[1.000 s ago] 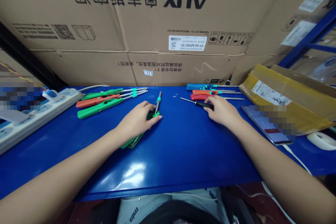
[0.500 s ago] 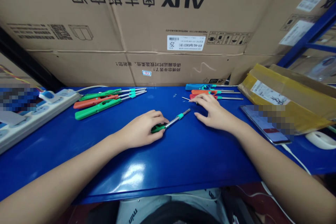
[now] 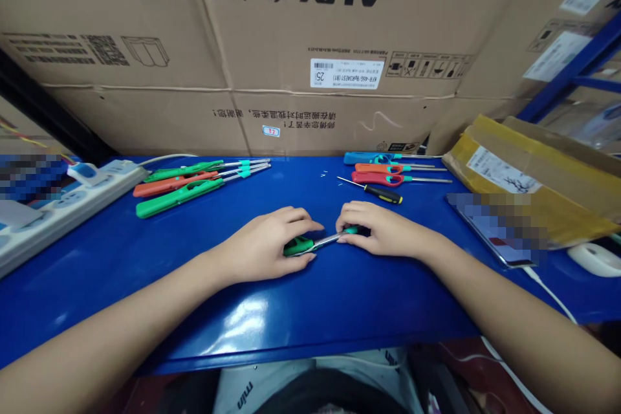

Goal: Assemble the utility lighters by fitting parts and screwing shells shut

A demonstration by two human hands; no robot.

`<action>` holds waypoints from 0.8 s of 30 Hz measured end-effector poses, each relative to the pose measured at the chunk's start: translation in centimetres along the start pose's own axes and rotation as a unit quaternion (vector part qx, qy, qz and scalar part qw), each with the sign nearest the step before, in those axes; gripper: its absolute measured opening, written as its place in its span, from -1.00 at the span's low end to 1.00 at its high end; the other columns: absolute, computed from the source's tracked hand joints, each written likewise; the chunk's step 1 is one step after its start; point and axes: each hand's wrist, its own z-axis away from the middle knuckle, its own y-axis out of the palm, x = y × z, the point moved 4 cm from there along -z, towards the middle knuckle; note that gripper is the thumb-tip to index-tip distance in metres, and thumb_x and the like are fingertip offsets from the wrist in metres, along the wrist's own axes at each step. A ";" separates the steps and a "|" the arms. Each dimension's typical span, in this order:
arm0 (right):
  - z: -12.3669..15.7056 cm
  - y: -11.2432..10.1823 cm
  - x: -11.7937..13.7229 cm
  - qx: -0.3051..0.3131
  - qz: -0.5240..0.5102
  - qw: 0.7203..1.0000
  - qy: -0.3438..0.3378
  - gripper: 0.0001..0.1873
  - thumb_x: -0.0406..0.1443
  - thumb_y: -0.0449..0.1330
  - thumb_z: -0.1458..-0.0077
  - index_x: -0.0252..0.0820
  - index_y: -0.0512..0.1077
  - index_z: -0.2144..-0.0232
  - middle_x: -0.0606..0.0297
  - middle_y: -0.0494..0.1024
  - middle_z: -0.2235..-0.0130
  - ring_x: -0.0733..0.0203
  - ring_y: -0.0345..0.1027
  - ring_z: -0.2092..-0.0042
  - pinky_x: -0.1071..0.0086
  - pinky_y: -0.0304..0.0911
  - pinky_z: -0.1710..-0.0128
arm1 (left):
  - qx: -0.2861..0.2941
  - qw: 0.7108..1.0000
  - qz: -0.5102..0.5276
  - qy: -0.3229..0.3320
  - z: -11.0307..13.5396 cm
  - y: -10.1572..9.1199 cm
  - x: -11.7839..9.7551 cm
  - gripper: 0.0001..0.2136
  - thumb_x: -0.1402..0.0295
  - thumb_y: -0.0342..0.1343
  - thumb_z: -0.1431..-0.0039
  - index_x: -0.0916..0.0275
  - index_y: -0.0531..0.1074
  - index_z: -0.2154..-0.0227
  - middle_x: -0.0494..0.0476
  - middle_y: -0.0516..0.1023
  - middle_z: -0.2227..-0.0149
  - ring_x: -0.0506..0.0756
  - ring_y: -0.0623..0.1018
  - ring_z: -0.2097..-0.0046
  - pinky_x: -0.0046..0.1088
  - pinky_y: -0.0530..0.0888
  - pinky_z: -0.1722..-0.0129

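Observation:
A green long-nosed lighter (image 3: 310, 244) lies across the middle of the blue table (image 3: 339, 291), held at both ends. My left hand (image 3: 264, 244) is closed over its green handle. My right hand (image 3: 376, 231) pinches the metal tube at its teal collar. A small black-and-yellow screwdriver (image 3: 371, 189) lies loose just beyond my right hand.
Three lighters, two green and one orange (image 3: 194, 181), lie at the back left. Three more, blue, orange and red (image 3: 388, 168), lie at the back right. A white power strip (image 3: 63, 207) sits far left. A phone (image 3: 495, 226), a yellow parcel (image 3: 528, 174) and cardboard boxes (image 3: 291, 45) border the table.
My right hand let go of the screwdriver and came to the lighter's metal tube. My left hand swung the lighter from pointing away to lying across, nearer to me.

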 end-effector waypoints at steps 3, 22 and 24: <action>0.6 -0.8 -0.3 0.025 -0.007 0.999 0.031 -0.90 -0.25 0.20 -0.28 -0.16 0.45 0.25 0.26 0.50 0.21 0.19 0.35 0.17 0.31 0.25 0.12 | 0.019 0.997 -0.063 -0.036 0.5 -1.6 0.2 -0.54 0.14 0.22 -0.18 0.09 0.40 -0.12 0.09 0.49 -0.10 0.23 0.53 -0.07 -0.28 0.48 0.02; 0.5 -0.3 0.9 0.008 -0.036 0.999 0.025 -0.78 -0.15 0.22 -0.27 -0.18 0.42 0.30 0.31 0.44 0.31 0.27 0.29 0.30 0.38 0.20 0.29 | -0.023 0.994 0.102 -0.008 -0.3 0.4 0.9 -0.70 0.19 0.15 -0.31 0.18 0.50 -0.02 0.08 0.59 0.12 0.08 0.59 0.13 -0.43 0.47 0.14; 0.3 -0.2 0.8 -0.021 -0.027 0.999 0.010 -0.75 -0.19 0.12 -0.35 -0.19 0.40 0.36 0.31 0.42 0.35 0.27 0.28 0.32 0.37 0.18 0.28 | -0.065 0.987 0.142 -0.027 -0.4 0.3 1.3 -0.73 0.26 0.12 -0.31 0.20 0.51 0.00 0.08 0.61 0.15 0.06 0.59 0.16 -0.46 0.48 0.16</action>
